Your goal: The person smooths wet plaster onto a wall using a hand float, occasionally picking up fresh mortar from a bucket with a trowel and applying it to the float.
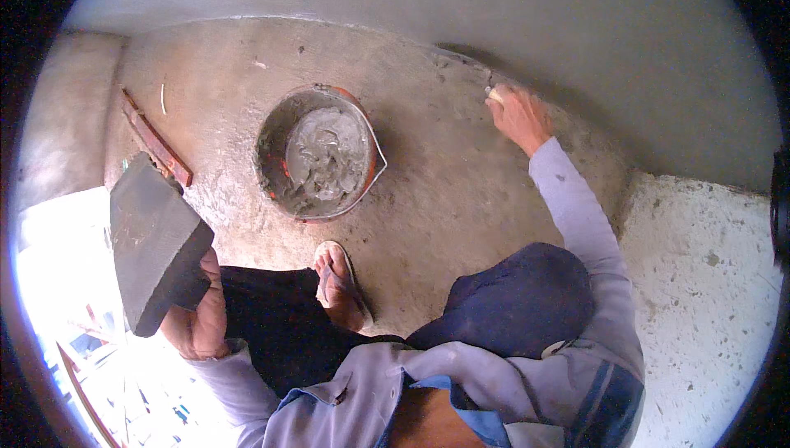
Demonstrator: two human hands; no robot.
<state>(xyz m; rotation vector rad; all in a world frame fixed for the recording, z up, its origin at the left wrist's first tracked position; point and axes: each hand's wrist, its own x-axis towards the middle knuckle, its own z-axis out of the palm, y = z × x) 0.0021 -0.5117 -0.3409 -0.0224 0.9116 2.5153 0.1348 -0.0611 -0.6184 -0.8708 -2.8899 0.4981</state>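
Observation:
My left hand (202, 312) is closed under a thick, dark grey, flat board (156, 238), held up and tilted at the left; whether it has a handle is hidden. My right hand (522, 117), arm stretched forward, grips a pale tool handle (494, 94) low at the foot of the grey wall. The tool looks like a small trowel, but its blade is hard to make out against the wall's dark lower edge. Between my hands, on the floor, stands an orange-rimmed bucket (265, 156) with wet grey mortar (329, 152) inside and its wire handle folded to the right.
A smooth grey wall (576, 28) curves along the far side. A reddish-brown strip (156, 139) lies on the floor (436, 201) at the left, beyond the board. My sandalled foot (337, 287) is close to the bucket. A speckled white surface (699, 259) is at the right; bright light fills the lower left.

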